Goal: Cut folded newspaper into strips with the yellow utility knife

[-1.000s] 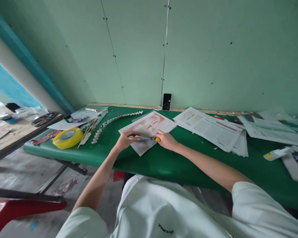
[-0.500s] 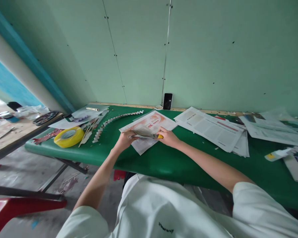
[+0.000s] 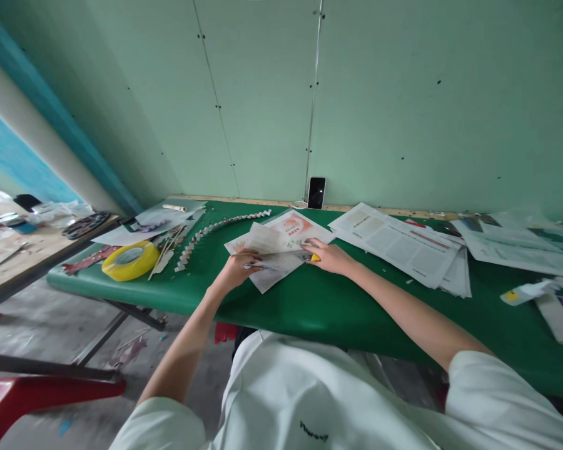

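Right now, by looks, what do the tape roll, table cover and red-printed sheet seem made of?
Tape roll: probably smooth plastic, by its even yellow side.
Table cover: perhaps vinyl, smooth with a soft sheen.
Red-printed sheet: likely matte paper: thin, no shine.

Pale shirt (image 3: 304, 387), short sleeves (image 3: 492, 397), dark lettering (image 3: 314, 432)

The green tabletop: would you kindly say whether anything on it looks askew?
Slightly: right of the right hand, the printed sheets lie unevenly stacked, and loose reddish scraps beside the yellow tape roll look untidy.
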A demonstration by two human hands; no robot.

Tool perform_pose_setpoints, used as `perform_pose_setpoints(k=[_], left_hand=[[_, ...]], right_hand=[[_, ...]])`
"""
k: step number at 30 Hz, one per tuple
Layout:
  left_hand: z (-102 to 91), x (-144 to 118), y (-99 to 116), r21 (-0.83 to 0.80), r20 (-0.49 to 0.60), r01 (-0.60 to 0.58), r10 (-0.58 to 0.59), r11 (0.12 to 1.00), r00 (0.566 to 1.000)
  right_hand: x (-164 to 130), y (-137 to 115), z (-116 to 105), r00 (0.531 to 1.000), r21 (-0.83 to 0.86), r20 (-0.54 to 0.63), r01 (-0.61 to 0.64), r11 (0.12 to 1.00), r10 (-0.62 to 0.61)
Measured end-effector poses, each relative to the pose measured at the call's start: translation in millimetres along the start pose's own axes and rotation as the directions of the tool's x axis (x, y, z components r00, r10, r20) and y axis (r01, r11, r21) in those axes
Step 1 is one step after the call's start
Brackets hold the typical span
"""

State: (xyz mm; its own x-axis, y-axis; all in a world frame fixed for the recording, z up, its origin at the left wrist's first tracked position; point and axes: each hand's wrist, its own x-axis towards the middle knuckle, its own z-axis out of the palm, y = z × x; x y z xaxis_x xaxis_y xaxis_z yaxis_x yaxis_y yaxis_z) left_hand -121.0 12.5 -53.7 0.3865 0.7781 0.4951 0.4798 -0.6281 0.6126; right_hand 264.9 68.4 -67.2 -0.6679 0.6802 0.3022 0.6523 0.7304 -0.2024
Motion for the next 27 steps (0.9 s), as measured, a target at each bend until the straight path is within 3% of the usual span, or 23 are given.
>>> perform_pose_setpoints(k=[5, 9, 12, 15, 20, 27], left_hand=[[-1.5, -7, 1, 0.009, 0.018, 0.027, -0.027, 1.000, 0.999], [-1.5, -11, -2, 0.065, 0.032, 0.139, -0.141, 0.988, 0.989], [-1.2, -15, -6, 0.102, 0.105, 0.178, -0.189, 0.979, 0.976], [-0.2, -19, -9, 0.114, 0.167, 0.143, -0.161, 0.983, 0.973], [1.6, -22, -11, 0.138, 0.205, 0.114, -0.141, 0.984, 0.968], [2.3, -22, -9, 0.122, 0.142, 0.080, -0.097, 0.989, 0.985]], right_hand=[[4, -1, 4, 1.000, -0.007, 0.022, -0.001, 1.000, 0.001], [10, -5, 7, 0.998, -0.028, 0.043, 0.051, 0.998, -0.050], [12, -9, 5, 0.997, 0.044, 0.038, 0.061, 0.997, -0.063], [6, -15, -1, 0.997, 0.104, 0.027, 0.066, 0.992, -0.069], [-30, -26, -12, 0.996, 0.162, 0.049, 0.067, 0.984, -0.076], [-119, -31, -44, 0.988, 0.264, 0.140, 0.026, 0.964, -0.065]])
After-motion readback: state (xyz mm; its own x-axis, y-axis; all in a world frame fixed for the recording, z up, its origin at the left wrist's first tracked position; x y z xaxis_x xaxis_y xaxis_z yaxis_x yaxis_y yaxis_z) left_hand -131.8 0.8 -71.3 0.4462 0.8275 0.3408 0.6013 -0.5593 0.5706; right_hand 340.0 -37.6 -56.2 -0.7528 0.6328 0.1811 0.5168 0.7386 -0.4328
